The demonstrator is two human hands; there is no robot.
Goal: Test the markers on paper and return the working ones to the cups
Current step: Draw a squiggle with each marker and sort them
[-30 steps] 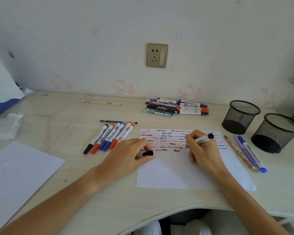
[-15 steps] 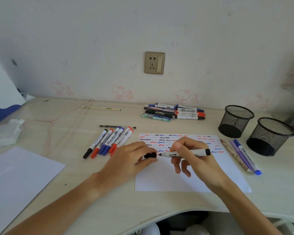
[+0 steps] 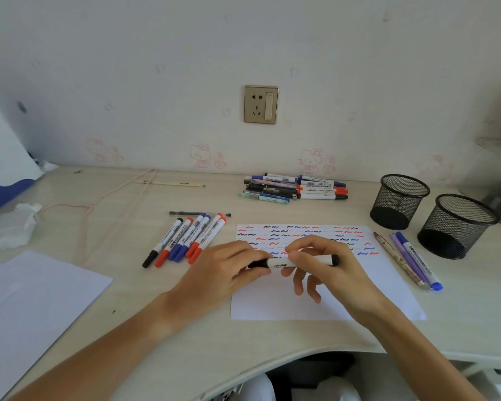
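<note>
Over the paper (image 3: 315, 302) we grip a black marker (image 3: 298, 261): left hand (image 3: 223, 273) pinches cap end, right hand (image 3: 330, 270) pinches barrel.

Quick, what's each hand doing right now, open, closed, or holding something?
Left hand: closed on the black cap end of the marker.
Right hand: holding the marker's white barrel.

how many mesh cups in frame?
2. One mesh cup stands at the back right of the desk; the other mesh cup is just right of it and nearer, beside the pens lying by the paper. Both look empty.
</note>
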